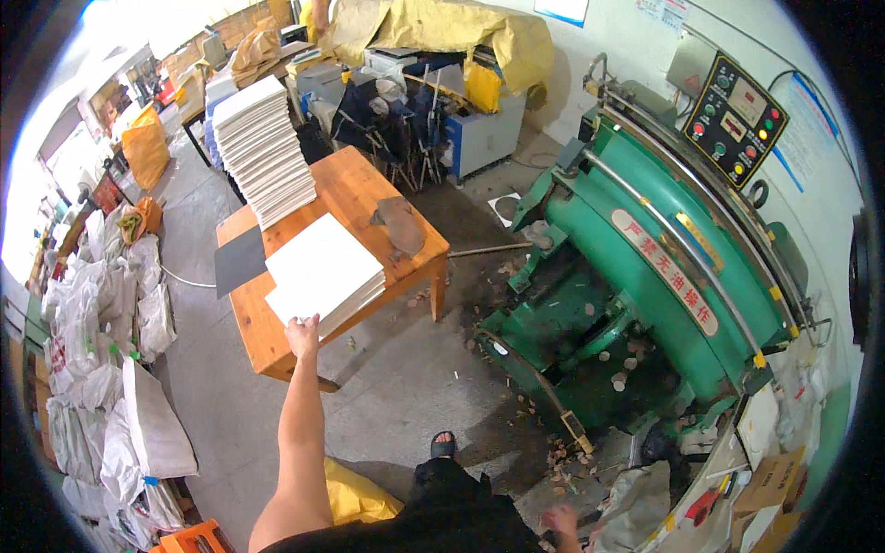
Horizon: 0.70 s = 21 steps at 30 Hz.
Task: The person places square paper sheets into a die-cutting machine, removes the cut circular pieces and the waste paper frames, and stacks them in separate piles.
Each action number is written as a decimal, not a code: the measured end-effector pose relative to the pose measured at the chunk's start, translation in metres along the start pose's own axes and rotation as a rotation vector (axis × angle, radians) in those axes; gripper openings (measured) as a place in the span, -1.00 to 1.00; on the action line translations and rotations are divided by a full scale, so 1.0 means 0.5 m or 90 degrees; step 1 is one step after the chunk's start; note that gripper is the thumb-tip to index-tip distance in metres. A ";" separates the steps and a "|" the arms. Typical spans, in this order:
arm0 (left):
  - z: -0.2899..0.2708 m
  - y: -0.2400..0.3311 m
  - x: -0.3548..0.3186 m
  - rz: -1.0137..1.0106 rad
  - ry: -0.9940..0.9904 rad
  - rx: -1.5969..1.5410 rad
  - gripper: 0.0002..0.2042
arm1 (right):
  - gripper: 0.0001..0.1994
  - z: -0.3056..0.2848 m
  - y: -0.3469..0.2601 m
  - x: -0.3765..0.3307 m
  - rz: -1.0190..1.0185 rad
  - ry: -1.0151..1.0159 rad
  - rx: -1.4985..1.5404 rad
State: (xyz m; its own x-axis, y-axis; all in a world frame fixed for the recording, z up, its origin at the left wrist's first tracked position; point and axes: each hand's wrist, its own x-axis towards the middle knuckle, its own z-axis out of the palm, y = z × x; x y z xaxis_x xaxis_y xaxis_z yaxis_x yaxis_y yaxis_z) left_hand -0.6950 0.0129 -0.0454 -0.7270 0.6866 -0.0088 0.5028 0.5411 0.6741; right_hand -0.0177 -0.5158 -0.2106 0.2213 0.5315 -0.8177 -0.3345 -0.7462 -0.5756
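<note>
My left hand reaches forward to the near corner of a low stack of white sheets on a wooden table. Its fingers are closed on the edge of a white sheet that juts out from the stack. Low at the bottom edge, my right hand hangs beside my dark clothing, small and blurred, and its fingers cannot be made out. Behind the low stack rises a taller pile of white sheets. A dark grey sheet overhangs the table's left edge, and a brownish flat piece lies at the right.
A large green machine with a control panel fills the right side. White sacks line the left. A yellow bag lies by my legs, and scraps litter the floor near the machine. Cardboard boxes stand lower right.
</note>
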 end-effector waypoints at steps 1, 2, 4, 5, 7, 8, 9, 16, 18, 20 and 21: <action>0.003 -0.008 0.028 -0.013 -0.068 0.020 -0.41 | -0.76 0.015 -0.057 0.006 -0.027 0.012 0.073; 0.013 -0.014 0.047 -0.094 -0.083 -0.120 -0.46 | -0.75 0.024 -0.104 0.005 -0.056 0.030 0.148; 0.014 -0.040 0.081 -0.257 -0.097 -0.394 -0.56 | -0.73 0.102 -0.197 -0.022 -0.056 0.100 -0.009; 0.006 -0.040 0.094 -0.319 -0.131 -0.481 -0.65 | -0.71 0.135 -0.231 -0.038 -0.056 0.140 -0.089; -0.016 -0.088 0.143 -0.327 -0.162 -0.488 -0.74 | -0.72 0.177 -0.257 -0.040 -0.009 0.122 -0.103; -0.022 -0.077 0.145 -0.331 -0.190 -0.448 -0.78 | -0.73 0.185 -0.252 -0.043 0.016 0.122 -0.105; -0.026 -0.067 0.143 -0.342 -0.175 -0.483 -0.81 | -0.74 0.197 -0.241 -0.043 0.007 0.093 -0.147; -0.078 -0.051 -0.095 -0.287 -0.468 -0.752 -0.88 | -0.75 0.206 -0.265 -0.087 -0.074 0.039 -0.317; -0.136 -0.058 -0.135 -0.262 -0.424 -0.807 -0.76 | -0.74 0.299 -0.497 -0.249 -0.151 -0.005 -0.255; -0.146 -0.129 -0.086 -0.160 -0.318 -0.750 -0.59 | -0.68 0.297 -0.649 -0.317 -0.250 -0.101 -0.161; -0.142 -0.048 -0.092 -0.130 -0.187 -0.644 -0.50 | -0.68 0.290 -0.727 -0.352 -0.312 -0.076 -0.142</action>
State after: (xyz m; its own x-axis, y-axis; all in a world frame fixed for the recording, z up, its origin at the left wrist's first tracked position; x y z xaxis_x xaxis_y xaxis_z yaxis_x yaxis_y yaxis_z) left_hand -0.7068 -0.0661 -0.0087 -0.5445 0.7916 -0.2775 -0.3349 0.0981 0.9371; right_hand -0.0681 -0.2800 0.1443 0.1932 0.8702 -0.4533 -0.0130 -0.4597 -0.8880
